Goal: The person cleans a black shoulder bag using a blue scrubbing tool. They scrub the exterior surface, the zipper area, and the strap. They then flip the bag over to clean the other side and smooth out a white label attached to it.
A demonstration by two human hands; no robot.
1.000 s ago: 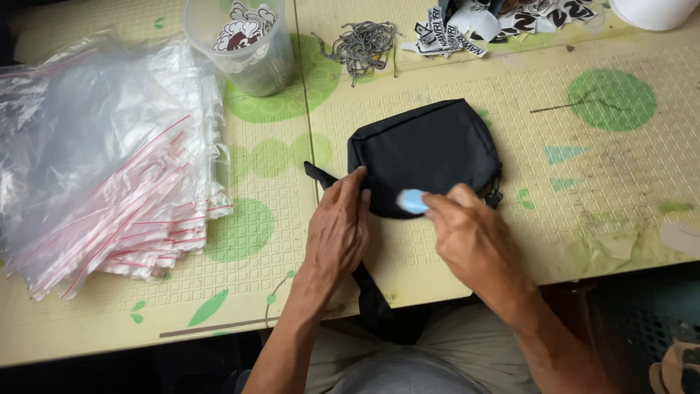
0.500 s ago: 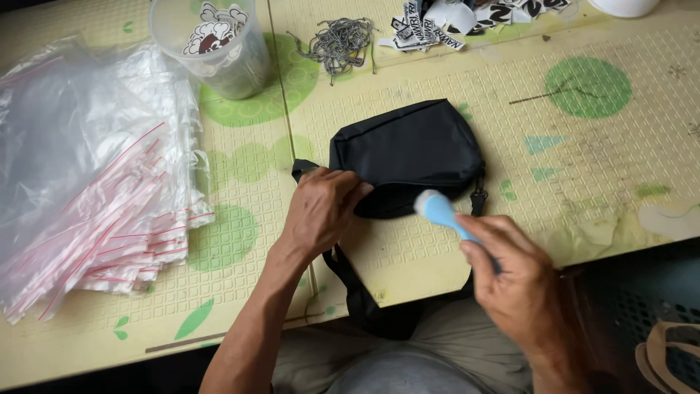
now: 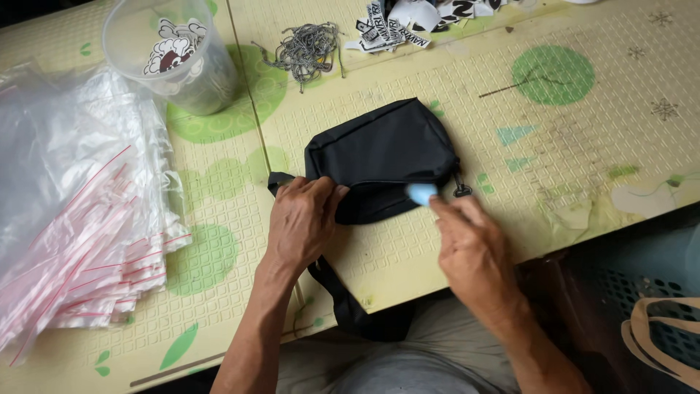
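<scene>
Pinching a small light-blue tool (image 3: 421, 193), the right hand (image 3: 472, 252) touches the black pouch (image 3: 379, 157) at its 5 o'clock edge. Left hand (image 3: 300, 222) presses fingers flat at 7 o'clock.

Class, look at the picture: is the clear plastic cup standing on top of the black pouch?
No. The clear plastic cup stands on the mat at the upper left, well apart from the black pouch, which lies near the person's hands.

Left hand (image 3: 302, 222) pressing flat, right hand (image 3: 470, 244) pinching
</scene>
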